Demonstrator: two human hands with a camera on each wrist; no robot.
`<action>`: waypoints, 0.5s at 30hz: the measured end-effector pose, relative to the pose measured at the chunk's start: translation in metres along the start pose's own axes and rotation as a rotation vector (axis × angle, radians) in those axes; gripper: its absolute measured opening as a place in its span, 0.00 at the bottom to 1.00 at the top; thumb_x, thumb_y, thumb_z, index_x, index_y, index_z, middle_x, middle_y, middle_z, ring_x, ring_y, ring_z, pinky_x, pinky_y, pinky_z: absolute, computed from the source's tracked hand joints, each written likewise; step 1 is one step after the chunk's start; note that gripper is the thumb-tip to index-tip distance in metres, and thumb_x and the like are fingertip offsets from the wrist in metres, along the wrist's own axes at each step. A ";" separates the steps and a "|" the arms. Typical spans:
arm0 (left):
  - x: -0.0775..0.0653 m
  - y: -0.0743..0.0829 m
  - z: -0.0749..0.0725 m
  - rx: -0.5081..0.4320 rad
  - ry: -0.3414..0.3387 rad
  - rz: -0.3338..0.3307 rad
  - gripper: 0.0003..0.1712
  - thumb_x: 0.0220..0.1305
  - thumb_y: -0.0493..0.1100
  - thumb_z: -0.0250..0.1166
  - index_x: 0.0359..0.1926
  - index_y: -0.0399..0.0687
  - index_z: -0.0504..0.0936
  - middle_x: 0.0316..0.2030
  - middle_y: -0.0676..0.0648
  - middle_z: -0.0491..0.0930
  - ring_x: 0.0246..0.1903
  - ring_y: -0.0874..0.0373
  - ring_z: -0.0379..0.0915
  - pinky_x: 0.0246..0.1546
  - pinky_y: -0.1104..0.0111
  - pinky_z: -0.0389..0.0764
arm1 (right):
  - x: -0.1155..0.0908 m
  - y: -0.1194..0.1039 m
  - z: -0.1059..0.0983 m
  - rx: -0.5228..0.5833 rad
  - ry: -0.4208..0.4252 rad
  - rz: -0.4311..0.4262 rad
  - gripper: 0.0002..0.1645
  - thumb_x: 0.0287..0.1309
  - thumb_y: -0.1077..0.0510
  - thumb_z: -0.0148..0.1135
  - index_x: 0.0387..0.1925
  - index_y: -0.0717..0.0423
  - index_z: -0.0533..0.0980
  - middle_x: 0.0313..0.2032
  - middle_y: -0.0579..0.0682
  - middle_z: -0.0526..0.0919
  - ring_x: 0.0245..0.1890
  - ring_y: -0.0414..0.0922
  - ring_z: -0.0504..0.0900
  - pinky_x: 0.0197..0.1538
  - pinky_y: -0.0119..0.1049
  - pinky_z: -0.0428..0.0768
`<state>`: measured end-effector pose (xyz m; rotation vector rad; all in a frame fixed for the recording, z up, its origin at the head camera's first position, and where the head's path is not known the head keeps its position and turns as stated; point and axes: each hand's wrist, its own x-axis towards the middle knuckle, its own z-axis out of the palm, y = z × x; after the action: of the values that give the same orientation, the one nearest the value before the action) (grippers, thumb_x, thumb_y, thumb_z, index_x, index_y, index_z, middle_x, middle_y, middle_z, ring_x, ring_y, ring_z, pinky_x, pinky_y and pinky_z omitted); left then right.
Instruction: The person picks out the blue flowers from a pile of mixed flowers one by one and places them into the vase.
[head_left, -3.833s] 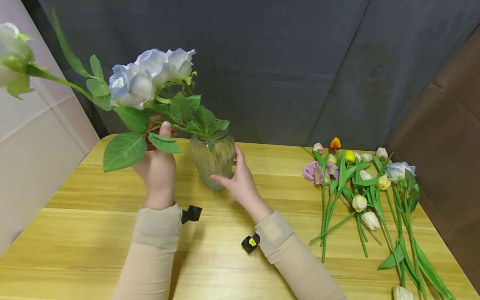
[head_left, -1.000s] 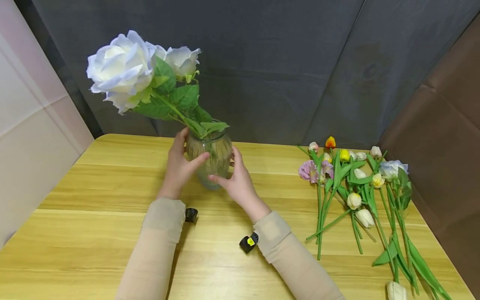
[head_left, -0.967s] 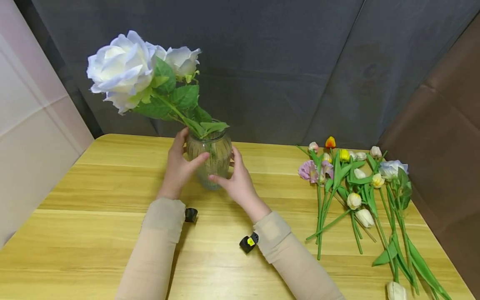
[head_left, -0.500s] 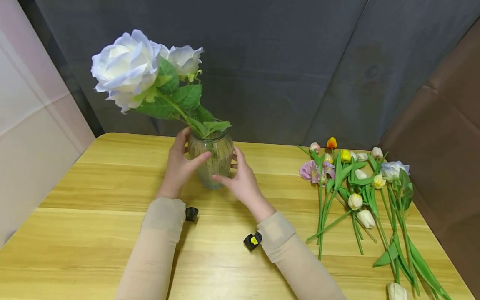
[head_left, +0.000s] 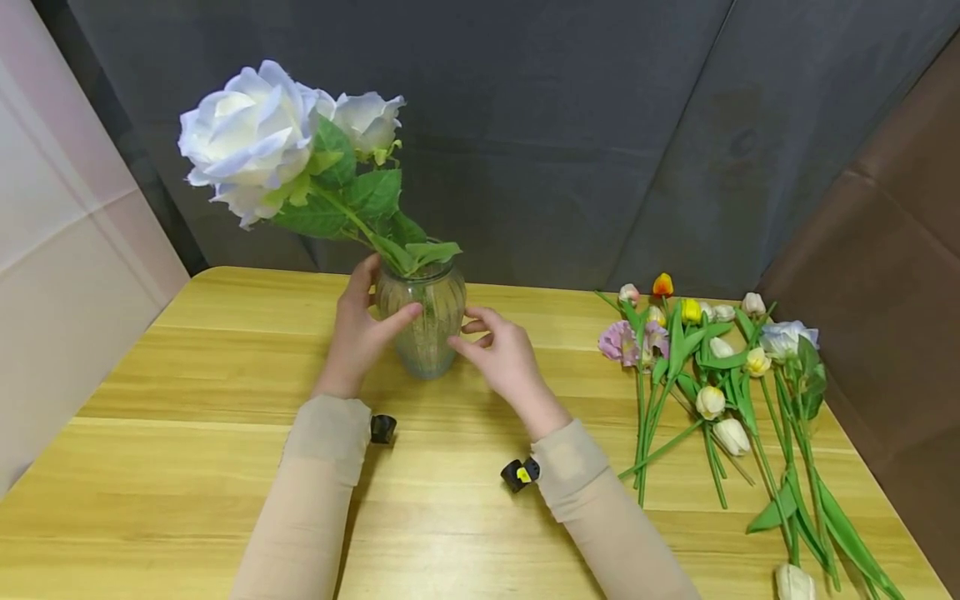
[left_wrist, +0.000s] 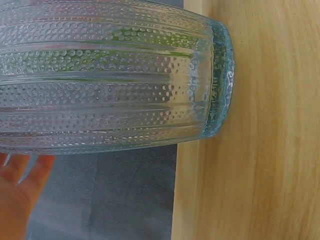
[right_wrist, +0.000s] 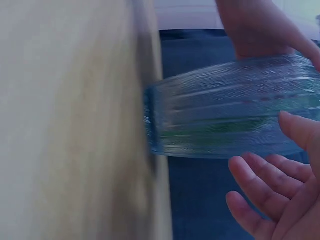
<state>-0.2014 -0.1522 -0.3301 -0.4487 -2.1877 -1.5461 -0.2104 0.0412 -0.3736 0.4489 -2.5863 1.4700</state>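
A clear ribbed glass vase [head_left: 427,333] stands upright on the wooden table; its dimpled side fills much of the left wrist view. Pale blue-white roses [head_left: 251,129] lean out of it to the left, their green stems inside the glass. My left hand [head_left: 356,333] holds the vase around its left side, thumb across the front. My right hand [head_left: 506,354] is at the vase's right side, fingers loosely bent and spread. In the right wrist view, the right hand's fingers [right_wrist: 265,185] are beside the glass, not wrapped around it; whether a fingertip touches is unclear.
On the right of the table [head_left: 442,517] lie several loose artificial flowers: white and yellow tulips [head_left: 710,402], an orange tulip [head_left: 662,285], purple blooms [head_left: 619,342] and another pale blue rose [head_left: 789,340]. A dark cloth [head_left: 525,142] hangs behind the table.
Earlier my left hand was up among the rose stems; it then came down to the vase. My right hand has since loosened from the vase and shifted right. The roses now face more forward.
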 end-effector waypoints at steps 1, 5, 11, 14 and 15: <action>0.000 0.000 0.000 0.001 0.001 -0.001 0.40 0.56 0.34 0.69 0.66 0.29 0.60 0.58 0.33 0.68 0.57 0.46 0.63 0.55 0.52 0.66 | 0.000 -0.001 -0.003 -0.012 0.011 -0.015 0.25 0.59 0.52 0.67 0.55 0.58 0.76 0.40 0.51 0.84 0.33 0.46 0.81 0.36 0.35 0.79; 0.000 0.000 0.000 0.008 0.007 0.002 0.40 0.56 0.34 0.70 0.66 0.29 0.60 0.58 0.34 0.69 0.57 0.46 0.63 0.54 0.52 0.66 | -0.002 -0.007 -0.014 -0.052 0.035 -0.041 0.17 0.62 0.52 0.64 0.47 0.58 0.81 0.35 0.48 0.85 0.33 0.45 0.80 0.38 0.36 0.78; 0.000 -0.001 0.000 0.007 0.004 0.006 0.40 0.56 0.34 0.70 0.67 0.31 0.60 0.57 0.34 0.69 0.55 0.47 0.64 0.53 0.53 0.66 | -0.008 -0.015 -0.031 -0.107 0.040 -0.013 0.15 0.63 0.51 0.62 0.45 0.55 0.82 0.34 0.45 0.84 0.32 0.43 0.79 0.39 0.37 0.77; 0.000 -0.001 0.000 0.004 0.000 -0.002 0.41 0.56 0.34 0.70 0.67 0.31 0.60 0.58 0.35 0.68 0.56 0.48 0.63 0.53 0.53 0.66 | -0.011 -0.016 -0.039 -0.126 0.045 -0.004 0.14 0.63 0.51 0.62 0.44 0.55 0.82 0.33 0.45 0.84 0.32 0.43 0.78 0.38 0.37 0.77; -0.001 -0.001 0.000 0.003 -0.001 -0.004 0.41 0.56 0.35 0.70 0.67 0.32 0.60 0.58 0.35 0.68 0.56 0.48 0.63 0.53 0.54 0.66 | -0.012 -0.016 -0.042 -0.136 0.050 -0.003 0.14 0.63 0.51 0.62 0.44 0.55 0.83 0.33 0.45 0.84 0.32 0.43 0.78 0.38 0.37 0.77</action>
<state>-0.2013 -0.1525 -0.3308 -0.4440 -2.1928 -1.5443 -0.1948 0.0717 -0.3422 0.3943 -2.6237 1.2771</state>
